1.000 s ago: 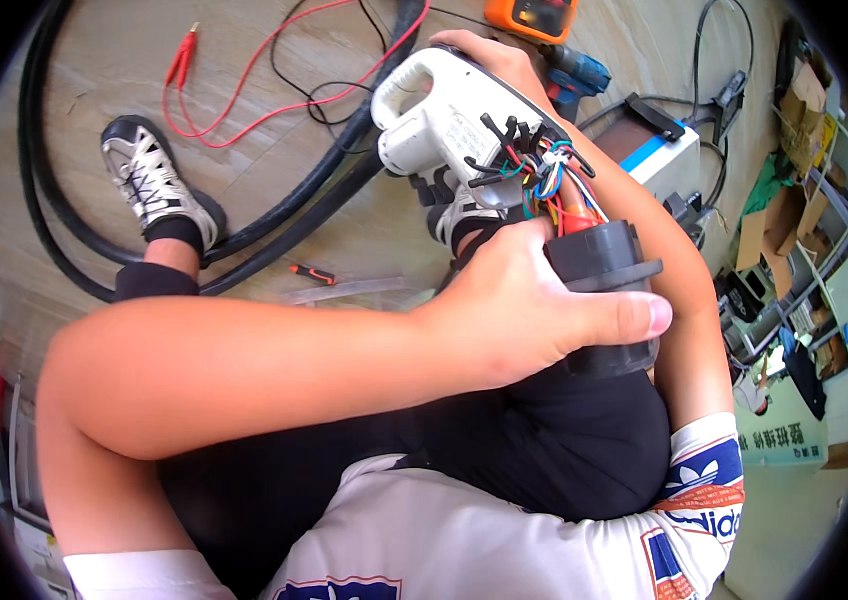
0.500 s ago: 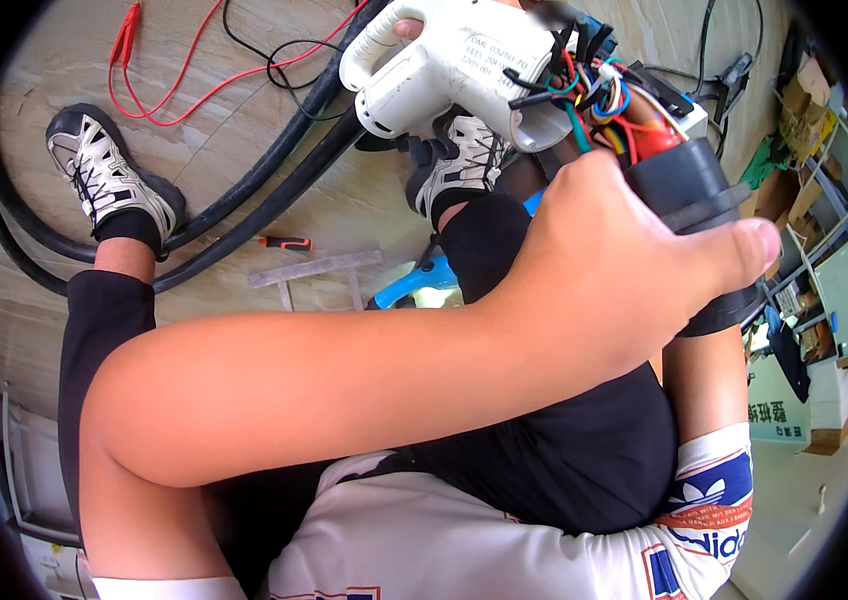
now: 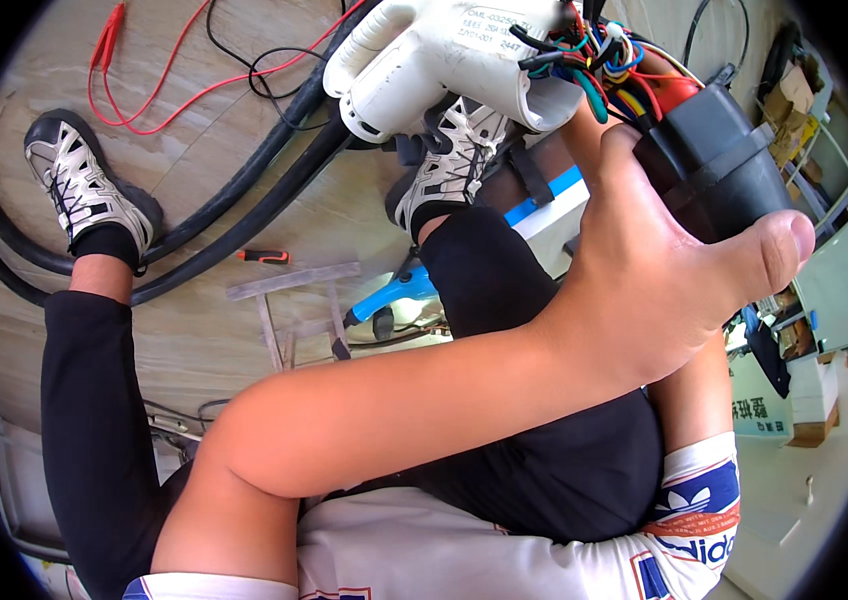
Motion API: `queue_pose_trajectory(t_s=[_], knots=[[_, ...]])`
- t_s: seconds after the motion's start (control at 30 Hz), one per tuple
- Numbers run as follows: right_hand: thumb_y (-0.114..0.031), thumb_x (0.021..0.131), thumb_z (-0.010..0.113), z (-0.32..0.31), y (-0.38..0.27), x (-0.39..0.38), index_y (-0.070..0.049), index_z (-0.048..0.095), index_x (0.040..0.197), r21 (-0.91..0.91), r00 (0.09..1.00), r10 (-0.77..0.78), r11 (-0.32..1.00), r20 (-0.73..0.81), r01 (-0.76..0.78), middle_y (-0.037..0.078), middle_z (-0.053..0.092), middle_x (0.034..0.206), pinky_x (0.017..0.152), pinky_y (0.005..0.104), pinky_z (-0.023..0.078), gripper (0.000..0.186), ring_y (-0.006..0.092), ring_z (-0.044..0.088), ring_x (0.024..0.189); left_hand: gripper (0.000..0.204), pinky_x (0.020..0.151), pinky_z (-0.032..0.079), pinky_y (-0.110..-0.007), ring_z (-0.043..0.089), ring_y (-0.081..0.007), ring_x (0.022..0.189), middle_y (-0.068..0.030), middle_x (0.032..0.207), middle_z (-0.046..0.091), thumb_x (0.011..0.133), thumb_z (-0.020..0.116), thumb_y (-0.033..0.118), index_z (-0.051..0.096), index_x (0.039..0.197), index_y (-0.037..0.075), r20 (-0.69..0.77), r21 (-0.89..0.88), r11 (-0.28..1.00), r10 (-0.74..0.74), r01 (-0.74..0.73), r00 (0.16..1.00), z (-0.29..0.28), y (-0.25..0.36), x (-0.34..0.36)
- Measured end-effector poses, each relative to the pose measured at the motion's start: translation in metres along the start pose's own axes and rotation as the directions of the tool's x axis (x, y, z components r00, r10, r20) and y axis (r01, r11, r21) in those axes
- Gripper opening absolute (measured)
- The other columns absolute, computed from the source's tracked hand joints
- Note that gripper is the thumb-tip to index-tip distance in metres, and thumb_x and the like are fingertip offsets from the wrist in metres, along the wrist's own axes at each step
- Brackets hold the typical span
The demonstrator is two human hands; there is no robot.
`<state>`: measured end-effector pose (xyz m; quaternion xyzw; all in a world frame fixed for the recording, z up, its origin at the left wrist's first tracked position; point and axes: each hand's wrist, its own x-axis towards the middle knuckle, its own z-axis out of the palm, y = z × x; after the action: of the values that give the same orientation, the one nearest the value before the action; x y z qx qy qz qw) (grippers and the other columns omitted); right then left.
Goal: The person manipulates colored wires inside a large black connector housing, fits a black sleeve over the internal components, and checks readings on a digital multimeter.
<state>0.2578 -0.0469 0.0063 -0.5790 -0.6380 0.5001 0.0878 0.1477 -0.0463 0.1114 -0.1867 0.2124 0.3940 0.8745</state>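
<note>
My left hand reaches across from the left and is closed round a black charging connector head, its thumb sticking out to the right. Several coloured wires run out of the head's far end, a red piece among them. Beside these wires is the white charging gun housing, with a looped handle and a thick black cable at its left. My right forearm passes up behind my left hand. My right hand's fingers are hidden there, so its grip cannot be seen.
Thick black cable curves over the tiled floor past my shoe. A red test lead, an orange-black screwdriver, a small grey stand and a blue tool lie there. Shelves with cardboard boxes stand at right.
The connector head has shifted right and tilted, and my left hand moved with it. The white housing has moved slightly up and left. More of the blue tool and stand shows.
</note>
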Motion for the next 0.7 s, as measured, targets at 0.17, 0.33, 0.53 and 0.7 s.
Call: queue_pose_trajectory(t_s=[0.17,0.33,0.53,0.7], knots=[[-0.047,0.079,0.077,-0.029,-0.051,-0.049,0.004,0.049,0.138,-0.014,0.985,0.031,0.999,-0.169,-0.034,0.021,0.061,0.125,0.101,0.0411,0.049,0.083,0.0309,0.061,0.118,0.076,0.095,0.051,-0.034,0.062,-0.0167,0.104,-0.0105,0.111,0.059,0.076,0.089,0.029,0.041,0.124,-0.004,-0.008,-0.016,0.993,0.117,-0.117,0.993,0.017,-0.008,-0.004],[-0.049,0.078,0.076,-0.053,-0.107,-0.081,0.004,0.046,0.141,0.100,0.757,0.094,0.994,-0.647,-0.038,0.022,0.059,0.130,0.104,0.0426,0.048,0.088,0.0327,0.059,0.122,0.077,0.099,0.049,-0.035,0.061,-0.0206,0.112,-0.0129,0.121,0.059,0.077,0.088,0.028,0.040,0.128,-0.004,-0.022,0.108,0.981,0.164,-0.161,0.986,-0.007,-0.017,0.018],[-0.044,0.059,0.093,-0.083,-0.069,-0.088,0.005,0.045,0.142,0.277,0.853,0.077,0.957,-0.516,0.081,0.023,0.057,0.134,0.105,0.0428,0.047,0.108,0.0319,0.059,0.123,0.075,0.102,0.050,-0.036,0.061,-0.0216,0.117,-0.0141,0.126,0.058,0.080,0.088,0.027,0.041,0.131,-0.003,0.021,0.139,0.977,0.159,-0.160,0.987,-0.014,-0.032,0.023],[-0.036,0.055,0.097,-0.090,-0.067,-0.084,0.007,0.046,0.140,0.284,0.881,0.144,0.959,-0.451,-0.012,0.021,0.058,0.130,0.101,0.0384,0.050,0.107,0.0280,0.062,0.116,0.074,0.090,0.055,-0.033,0.067,-0.0193,0.103,-0.0140,0.115,0.065,0.086,0.082,0.039,0.044,0.130,-0.007,0.068,0.232,0.963,0.128,-0.141,0.989,-0.039,-0.036,0.024]])
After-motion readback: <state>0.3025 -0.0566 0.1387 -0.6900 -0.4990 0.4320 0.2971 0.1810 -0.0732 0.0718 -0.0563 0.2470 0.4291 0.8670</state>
